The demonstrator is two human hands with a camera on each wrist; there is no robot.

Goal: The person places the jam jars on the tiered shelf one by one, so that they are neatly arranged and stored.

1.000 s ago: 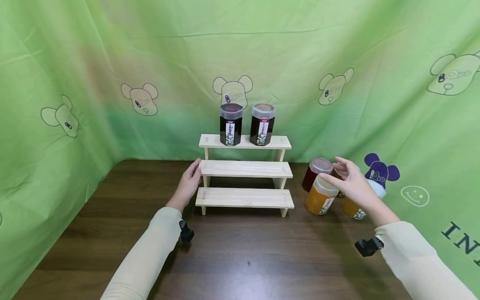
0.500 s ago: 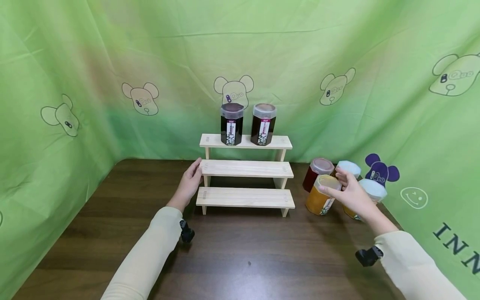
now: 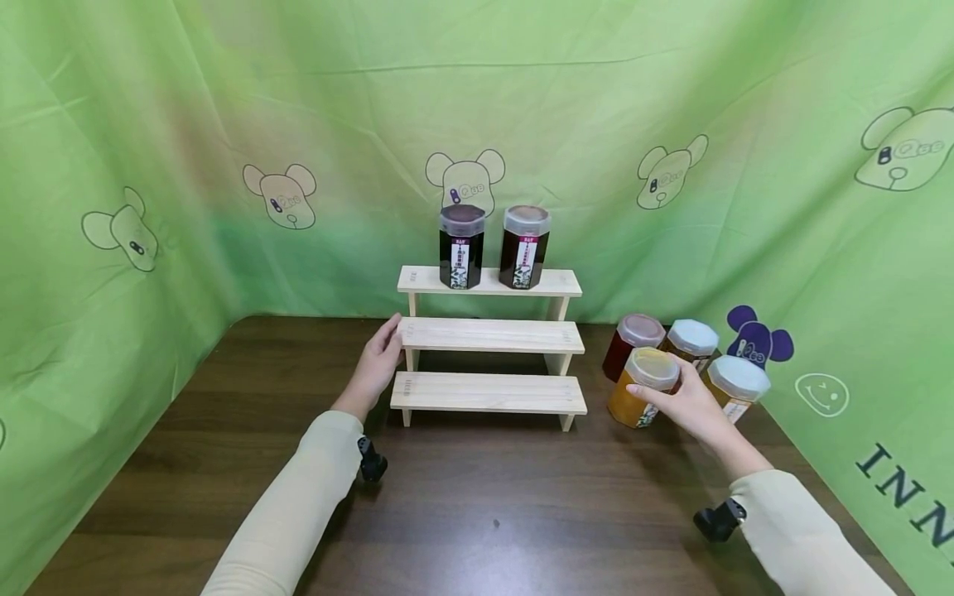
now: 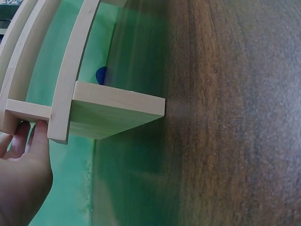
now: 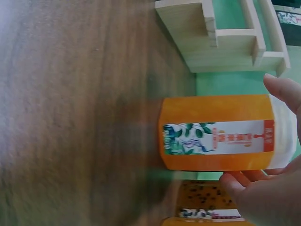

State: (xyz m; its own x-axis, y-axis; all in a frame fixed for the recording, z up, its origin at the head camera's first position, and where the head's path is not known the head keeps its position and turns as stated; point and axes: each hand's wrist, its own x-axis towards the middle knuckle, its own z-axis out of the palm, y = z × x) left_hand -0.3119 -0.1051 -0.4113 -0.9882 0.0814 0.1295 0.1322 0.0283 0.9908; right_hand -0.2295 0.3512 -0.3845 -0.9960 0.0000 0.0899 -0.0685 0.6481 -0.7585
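A three-step wooden rack (image 3: 488, 391) stands on the table. My left hand (image 3: 376, 367) rests its fingertips against the left end of the middle step; the left wrist view shows the fingers (image 4: 41, 136) touching the side piece between two boards. To the right of the rack, my right hand (image 3: 696, 406) is around the upper part of a jar of orange contents (image 5: 214, 109) with a clear lid. The thumb stands at one side, slightly apart from the jar in the right wrist view, and the fingertips are by the other side. The jar stands upright on the table.
Two dark jars (image 3: 460, 258) stand on the top step. Behind the orange jar are a dark red jar (image 3: 620, 354) and a white-lidded jar (image 3: 693, 338); another white-lidded jar (image 3: 738, 379) is at its right. A green printed cloth (image 3: 335, 99) encloses the brown table (image 3: 477, 513).
My right hand has come down from above the jars to around the orange jar's upper part, uncovering the white-lidded jars. The left hand has stayed at the rack.
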